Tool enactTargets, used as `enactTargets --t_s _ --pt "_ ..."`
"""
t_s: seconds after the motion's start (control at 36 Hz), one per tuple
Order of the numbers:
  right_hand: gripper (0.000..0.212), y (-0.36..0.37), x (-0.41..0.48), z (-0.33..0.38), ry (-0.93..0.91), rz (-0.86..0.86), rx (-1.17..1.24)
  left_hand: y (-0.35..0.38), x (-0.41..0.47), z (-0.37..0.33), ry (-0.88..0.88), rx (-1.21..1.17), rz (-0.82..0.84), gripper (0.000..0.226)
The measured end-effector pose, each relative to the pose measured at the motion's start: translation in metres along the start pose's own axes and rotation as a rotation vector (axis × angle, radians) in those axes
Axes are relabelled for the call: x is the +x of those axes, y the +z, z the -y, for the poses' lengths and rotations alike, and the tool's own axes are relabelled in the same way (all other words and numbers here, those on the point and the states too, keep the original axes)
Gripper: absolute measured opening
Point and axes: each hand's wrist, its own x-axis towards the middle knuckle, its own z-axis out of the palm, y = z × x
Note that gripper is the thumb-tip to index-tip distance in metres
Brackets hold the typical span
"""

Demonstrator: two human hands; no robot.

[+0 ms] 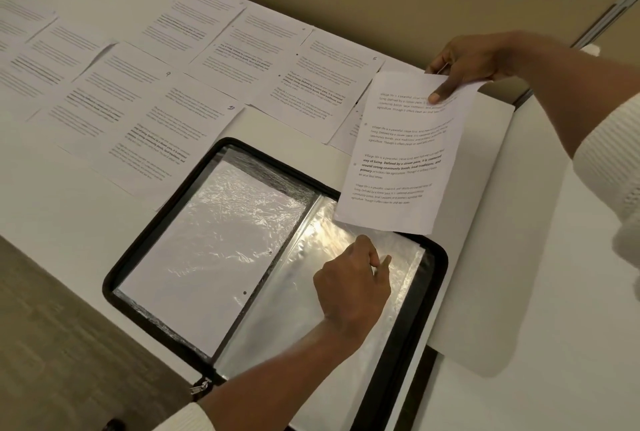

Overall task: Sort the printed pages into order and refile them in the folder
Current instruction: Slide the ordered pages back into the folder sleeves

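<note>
An open black zip folder (145, 257) lies on the white table, its clear plastic sleeves showing. The left sleeve (221, 240) holds a blank-looking sheet. My left hand (353, 285) pinches the top edge of the right-hand sleeve (311, 320). My right hand (460, 63) grips the top of one printed page (405, 153) and holds it in the air above the folder's upper right corner. Several more printed pages (173, 133) lie spread in rows across the table beyond the folder, some with handwritten numbers.
The white table (554, 257) has bare surface to the right of the folder. A beige wall runs behind the table. Grey carpet (52, 344) shows at the lower left past the table edge. A zip pull (199, 387) hangs at the folder's near edge.
</note>
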Motion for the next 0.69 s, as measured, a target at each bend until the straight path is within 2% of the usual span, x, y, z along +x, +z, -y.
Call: enactTargets --t_s 0.19,0.69 --pt "0.046 0.017 0.019 0.002 -0.003 -0.023 0.065 -0.002 -0.001 0.0 0.029 -0.001 -0.017 0.037" --pt "0.037 0.037 0.033 -0.016 -0.015 -0.053 0.115 -0.008 -0.003 0.002 0.044 -0.064 -0.045 0.032"
